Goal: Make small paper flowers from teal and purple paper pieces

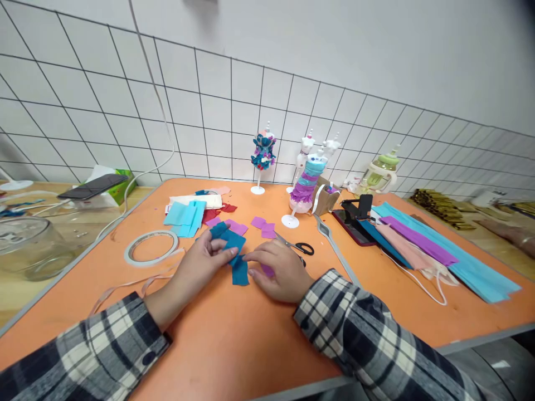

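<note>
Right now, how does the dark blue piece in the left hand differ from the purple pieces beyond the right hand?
The dark blue piece looks darker than the purple pieces. The dark blue piece is held by the left hand, whereas the purple pieces lie on the orange table. Both look thin.

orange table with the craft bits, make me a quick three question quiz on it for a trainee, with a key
1. Multiple choice: what colour is the piece held by the left hand? A red; B teal; C white
2. True or false: the tape roll lies to the left of the scissors.
3. Fill in: the nearest dress form wears light blue and ____ bands.

Key: 1 B; 2 true; 3 purple
</note>
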The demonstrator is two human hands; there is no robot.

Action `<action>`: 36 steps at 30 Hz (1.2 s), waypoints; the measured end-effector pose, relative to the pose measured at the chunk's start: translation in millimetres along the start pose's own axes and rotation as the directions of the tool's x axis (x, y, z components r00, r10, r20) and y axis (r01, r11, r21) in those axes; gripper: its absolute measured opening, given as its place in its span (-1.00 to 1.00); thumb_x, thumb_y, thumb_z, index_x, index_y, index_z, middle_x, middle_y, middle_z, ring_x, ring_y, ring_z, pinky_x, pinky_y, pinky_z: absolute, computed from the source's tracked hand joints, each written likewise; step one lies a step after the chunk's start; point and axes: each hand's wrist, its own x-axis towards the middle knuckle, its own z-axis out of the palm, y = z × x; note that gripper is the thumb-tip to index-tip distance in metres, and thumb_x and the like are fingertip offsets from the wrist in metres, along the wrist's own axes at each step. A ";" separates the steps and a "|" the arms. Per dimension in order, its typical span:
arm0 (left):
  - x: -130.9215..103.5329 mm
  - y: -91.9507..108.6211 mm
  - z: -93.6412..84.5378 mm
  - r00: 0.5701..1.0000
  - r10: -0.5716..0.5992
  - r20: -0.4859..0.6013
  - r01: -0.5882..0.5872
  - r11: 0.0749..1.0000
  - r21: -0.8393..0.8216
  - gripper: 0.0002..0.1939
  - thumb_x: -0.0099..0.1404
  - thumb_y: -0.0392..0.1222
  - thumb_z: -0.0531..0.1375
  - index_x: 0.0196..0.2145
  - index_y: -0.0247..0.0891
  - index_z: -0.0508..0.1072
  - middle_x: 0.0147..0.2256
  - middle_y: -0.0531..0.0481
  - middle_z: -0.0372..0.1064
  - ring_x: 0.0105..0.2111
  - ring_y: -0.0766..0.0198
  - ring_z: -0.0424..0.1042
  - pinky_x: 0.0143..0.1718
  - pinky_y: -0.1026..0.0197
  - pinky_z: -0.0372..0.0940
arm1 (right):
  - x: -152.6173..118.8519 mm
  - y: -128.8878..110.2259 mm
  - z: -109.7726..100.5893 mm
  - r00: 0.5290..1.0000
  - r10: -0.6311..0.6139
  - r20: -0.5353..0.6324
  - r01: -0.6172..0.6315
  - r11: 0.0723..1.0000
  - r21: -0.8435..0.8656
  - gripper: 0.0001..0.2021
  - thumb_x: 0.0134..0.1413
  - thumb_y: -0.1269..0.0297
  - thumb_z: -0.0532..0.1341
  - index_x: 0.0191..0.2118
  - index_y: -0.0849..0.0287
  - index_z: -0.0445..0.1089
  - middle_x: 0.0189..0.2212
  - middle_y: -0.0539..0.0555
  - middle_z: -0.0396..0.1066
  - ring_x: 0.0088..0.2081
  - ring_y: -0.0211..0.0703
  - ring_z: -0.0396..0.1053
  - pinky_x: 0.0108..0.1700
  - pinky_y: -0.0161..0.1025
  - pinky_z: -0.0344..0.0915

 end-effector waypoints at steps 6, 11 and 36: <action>-11.4 -7.1 12.2 0.981 -0.010 0.193 -0.006 0.996 0.085 -0.18 0.10 0.01 0.42 0.23 -0.22 0.19 -0.44 0.10 0.50 -0.46 0.19 0.51 -0.38 0.15 0.43 | 1.5 -5.6 14.4 0.844 0.498 0.200 -0.505 0.610 0.611 -0.35 0.04 0.08 0.40 0.21 0.11 0.23 0.00 0.15 0.47 -0.42 -0.31 0.35 -0.44 -0.30 0.35; -17.2 -6.9 1.9 0.956 0.123 0.268 -0.185 0.958 0.220 -0.29 0.30 -0.01 0.27 0.32 -0.19 0.18 -0.29 -0.05 0.56 -0.35 0.15 0.54 -0.30 0.12 0.47 | 5.8 11.5 12.3 0.797 0.500 0.340 -0.562 0.406 0.721 -0.60 -0.06 0.18 0.44 -0.08 0.15 0.45 -0.31 -0.01 0.45 -0.51 -0.36 0.27 -0.56 -0.41 0.19; 3.3 11.4 -32.8 0.657 0.623 0.426 -0.654 0.190 0.732 -0.59 0.41 -0.35 0.05 0.15 -0.11 0.41 0.01 -0.12 0.50 0.03 0.03 0.46 0.06 -0.03 0.34 | -9.7 3.7 -21.5 0.916 -0.003 0.401 -0.062 0.987 0.149 -0.94 0.11 0.31 0.41 -0.30 0.15 0.58 -0.43 -0.05 0.50 -0.34 -0.25 0.43 -0.28 -0.31 0.23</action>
